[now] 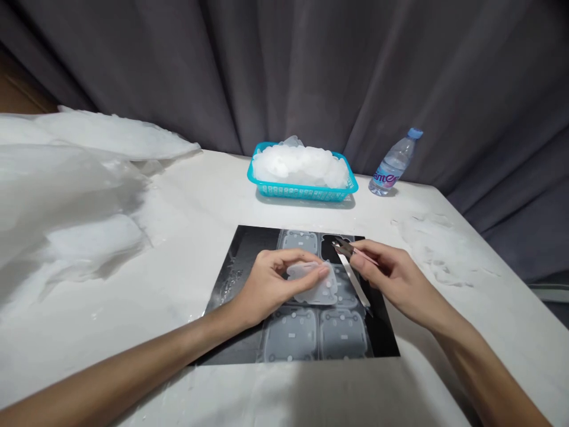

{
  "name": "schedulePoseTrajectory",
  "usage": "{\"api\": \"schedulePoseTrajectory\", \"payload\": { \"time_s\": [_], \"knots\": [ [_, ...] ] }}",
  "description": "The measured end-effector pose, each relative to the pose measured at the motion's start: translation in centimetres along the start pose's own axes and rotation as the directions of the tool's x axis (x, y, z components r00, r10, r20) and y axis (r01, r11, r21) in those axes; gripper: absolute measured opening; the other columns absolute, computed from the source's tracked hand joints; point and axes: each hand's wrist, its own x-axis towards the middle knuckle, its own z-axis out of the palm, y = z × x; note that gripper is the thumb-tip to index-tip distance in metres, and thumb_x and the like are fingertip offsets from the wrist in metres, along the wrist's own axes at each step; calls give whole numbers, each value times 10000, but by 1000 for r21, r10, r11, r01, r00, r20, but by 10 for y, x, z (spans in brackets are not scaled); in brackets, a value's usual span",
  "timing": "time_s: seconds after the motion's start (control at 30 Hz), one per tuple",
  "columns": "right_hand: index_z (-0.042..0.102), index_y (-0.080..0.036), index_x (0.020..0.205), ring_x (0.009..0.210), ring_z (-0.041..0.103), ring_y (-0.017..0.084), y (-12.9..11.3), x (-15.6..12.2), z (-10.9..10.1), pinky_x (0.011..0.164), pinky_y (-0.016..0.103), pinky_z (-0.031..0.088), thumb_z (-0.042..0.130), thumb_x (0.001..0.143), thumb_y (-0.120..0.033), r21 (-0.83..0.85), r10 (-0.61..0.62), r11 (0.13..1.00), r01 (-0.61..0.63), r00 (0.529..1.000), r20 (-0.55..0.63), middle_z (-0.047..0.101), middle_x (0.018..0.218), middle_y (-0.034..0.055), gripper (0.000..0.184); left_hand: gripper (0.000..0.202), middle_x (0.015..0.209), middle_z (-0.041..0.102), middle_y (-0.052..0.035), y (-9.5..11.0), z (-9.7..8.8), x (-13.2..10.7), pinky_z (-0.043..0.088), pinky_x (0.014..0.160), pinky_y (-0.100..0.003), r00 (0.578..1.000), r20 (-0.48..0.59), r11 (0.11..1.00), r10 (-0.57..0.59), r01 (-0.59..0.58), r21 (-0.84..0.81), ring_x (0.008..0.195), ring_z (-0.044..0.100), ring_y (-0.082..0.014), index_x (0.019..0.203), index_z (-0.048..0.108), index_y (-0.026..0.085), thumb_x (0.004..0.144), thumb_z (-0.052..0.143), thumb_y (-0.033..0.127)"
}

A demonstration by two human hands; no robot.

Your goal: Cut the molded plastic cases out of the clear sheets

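Your left grip (270,283) pinches a translucent plastic piece (316,292) over the black mat (383,339); your right grip (396,276) clasps a dark-tipped hand tool (345,248).

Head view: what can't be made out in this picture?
All in the head view:
Markings on the translucent piece: too small to read.
Part of that piece: hidden by the left hand.
Part of the tool: hidden by the right hand.
Whatever lies beneath the top white pieces in the blue basket: those pieces cover it.
The white heap's full extent: cut off by the left edge.
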Motion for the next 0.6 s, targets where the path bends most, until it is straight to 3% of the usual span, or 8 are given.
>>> {"api": "schedulePoseTrajectory", "payload": {
  "time_s": [0.1, 0.3, 0.6],
  "knots": [
    [765, -207, 1096, 623, 516, 132, -7, -5, 1, 591, 263, 444, 624, 1008, -461, 17, -33, 999, 33, 999, -8, 625, 759, -2, 304, 89, 820, 817, -14, -1, -1, -3, 569, 680, -196, 997, -16, 996, 72, -71, 46, 720, 746, -142, 861, 810, 172, 898, 781, 247],
    [758, -249, 1252, 677, 568, 142, 4, -4, -1, 673, 275, 472, 505, 1086, -302, -98, -271, 956, 278, 959, 77, 584, 728, -8, 307, 49, 899, 832, 18, 1, -3, -9, 589, 732, -171, 975, -14, 968, 223, -220, 117, 755, 773, -118, 946, 795, 202, 911, 774, 175],
    [689, -243, 1381, 712, 575, 147, 7, -3, -6, 702, 274, 471, 486, 1101, -314, -156, -297, 934, 321, 942, 158, 645, 761, -1, 353, 106, 882, 824, 29, -4, -5, -12, 584, 656, -141, 948, -9, 936, 319, -314, 157, 705, 761, -97, 972, 774, 206, 889, 792, 144]
  ]
}}
